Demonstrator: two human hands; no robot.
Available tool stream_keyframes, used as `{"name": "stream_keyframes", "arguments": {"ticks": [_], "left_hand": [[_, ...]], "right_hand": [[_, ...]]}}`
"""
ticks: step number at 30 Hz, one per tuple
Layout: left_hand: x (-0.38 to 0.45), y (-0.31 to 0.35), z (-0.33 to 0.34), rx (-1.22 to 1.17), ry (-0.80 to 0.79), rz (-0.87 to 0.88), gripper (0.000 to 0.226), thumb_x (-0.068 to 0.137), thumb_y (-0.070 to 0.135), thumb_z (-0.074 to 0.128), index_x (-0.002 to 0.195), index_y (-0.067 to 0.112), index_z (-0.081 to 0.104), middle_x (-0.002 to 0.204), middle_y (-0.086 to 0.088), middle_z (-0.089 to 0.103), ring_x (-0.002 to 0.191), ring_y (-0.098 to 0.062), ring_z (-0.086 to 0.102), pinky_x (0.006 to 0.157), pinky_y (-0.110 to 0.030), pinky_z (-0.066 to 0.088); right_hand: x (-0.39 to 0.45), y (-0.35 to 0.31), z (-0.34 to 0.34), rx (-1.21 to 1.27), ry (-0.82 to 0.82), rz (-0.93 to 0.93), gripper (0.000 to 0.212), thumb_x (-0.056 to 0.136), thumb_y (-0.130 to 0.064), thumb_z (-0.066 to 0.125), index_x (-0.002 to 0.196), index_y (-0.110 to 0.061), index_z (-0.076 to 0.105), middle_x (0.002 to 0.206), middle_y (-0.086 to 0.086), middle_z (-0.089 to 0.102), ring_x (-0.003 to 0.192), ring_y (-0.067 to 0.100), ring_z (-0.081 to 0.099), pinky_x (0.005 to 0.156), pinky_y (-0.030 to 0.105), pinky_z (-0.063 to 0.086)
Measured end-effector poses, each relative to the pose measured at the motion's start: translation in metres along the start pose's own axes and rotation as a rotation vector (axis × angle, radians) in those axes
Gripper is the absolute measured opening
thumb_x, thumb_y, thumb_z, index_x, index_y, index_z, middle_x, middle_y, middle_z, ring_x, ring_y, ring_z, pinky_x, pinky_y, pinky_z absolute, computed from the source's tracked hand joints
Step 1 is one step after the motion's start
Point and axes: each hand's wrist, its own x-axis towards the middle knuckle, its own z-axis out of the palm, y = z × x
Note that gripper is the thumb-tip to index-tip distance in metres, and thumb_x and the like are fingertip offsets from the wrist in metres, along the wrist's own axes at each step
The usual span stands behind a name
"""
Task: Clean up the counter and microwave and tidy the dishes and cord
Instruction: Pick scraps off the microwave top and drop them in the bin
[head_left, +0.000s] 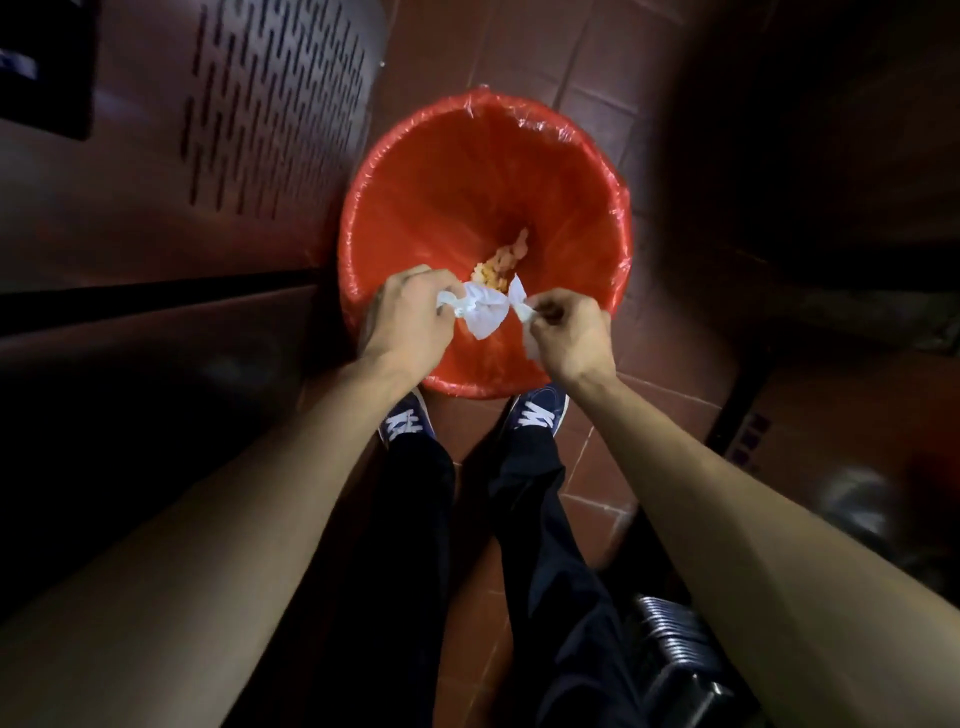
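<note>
A round bin lined with a red plastic bag (415, 171) stands on the tiled floor right in front of my feet. Over its near rim I hold a crumpled white paper tissue (483, 312) stretched between both hands. My left hand (410, 317) grips the tissue's left end with curled fingers. My right hand (566, 332) pinches its right end. Yellow-orange food scraps (506, 260) lie at the bottom of the bin, just beyond the tissue.
A dark cabinet with a slotted vent panel (275, 104) rises at the left. Dark furniture fills the right side, and a black ribbed object (670, 639) sits at the lower right. Red-brown floor tiles (524, 57) surround the bin. My blue shoes (540, 415) touch its near edge.
</note>
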Motion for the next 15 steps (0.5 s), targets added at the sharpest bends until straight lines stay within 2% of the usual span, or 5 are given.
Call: {"name": "stream_keyframes", "arguments": {"ticks": [2, 6, 9, 11, 15], "left_hand": [[0.013, -0.011, 0.010, -0.014, 0.003, -0.006, 0.027, 0.086, 0.003, 0.063, 0.101, 0.022, 0.073, 0.103, 0.003, 0.067, 0.088, -0.020, 0.061, 0.078, -0.026, 0.047], [0.036, -0.026, 0.030, -0.034, -0.009, -0.036, 0.031, 0.085, 0.000, 0.061, 0.107, 0.020, 0.071, 0.114, -0.001, 0.069, 0.101, -0.020, 0.064, 0.085, -0.018, 0.043], [0.045, -0.035, 0.039, -0.005, -0.047, -0.041, 0.034, 0.086, 0.004, 0.060, 0.115, 0.020, 0.070, 0.119, -0.002, 0.068, 0.106, -0.024, 0.064, 0.093, -0.027, 0.049], [0.043, -0.039, 0.042, 0.077, -0.068, 0.007, 0.039, 0.087, 0.012, 0.062, 0.125, 0.023, 0.065, 0.125, -0.004, 0.065, 0.109, -0.030, 0.062, 0.097, -0.035, 0.049], [0.031, -0.042, 0.038, 0.183, -0.096, 0.056, 0.042, 0.092, 0.027, 0.060, 0.134, 0.028, 0.058, 0.133, 0.000, 0.060, 0.114, -0.031, 0.060, 0.097, -0.040, 0.048]], "right_hand": [[0.017, 0.003, 0.012, -0.010, 0.004, -0.013, 0.030, 0.088, 0.002, 0.053, 0.098, -0.015, 0.075, 0.067, -0.015, 0.065, 0.056, -0.009, 0.060, 0.067, 0.012, 0.055], [0.042, 0.013, 0.030, 0.027, 0.034, 0.015, 0.030, 0.089, 0.000, 0.052, 0.098, -0.015, 0.076, 0.078, -0.012, 0.068, 0.078, 0.010, 0.067, 0.083, 0.032, 0.059], [0.050, 0.022, 0.039, 0.026, 0.011, 0.047, 0.028, 0.092, -0.003, 0.053, 0.108, -0.015, 0.073, 0.099, -0.003, 0.072, 0.091, 0.014, 0.068, 0.090, 0.034, 0.058], [0.051, 0.027, 0.043, -0.014, -0.028, 0.054, 0.030, 0.093, -0.009, 0.055, 0.119, -0.016, 0.068, 0.111, 0.004, 0.071, 0.095, 0.019, 0.068, 0.089, 0.034, 0.057], [0.043, 0.027, 0.045, -0.146, -0.082, -0.020, 0.034, 0.093, -0.016, 0.057, 0.126, -0.019, 0.065, 0.106, 0.008, 0.071, 0.089, 0.021, 0.065, 0.076, 0.021, 0.045]]}}
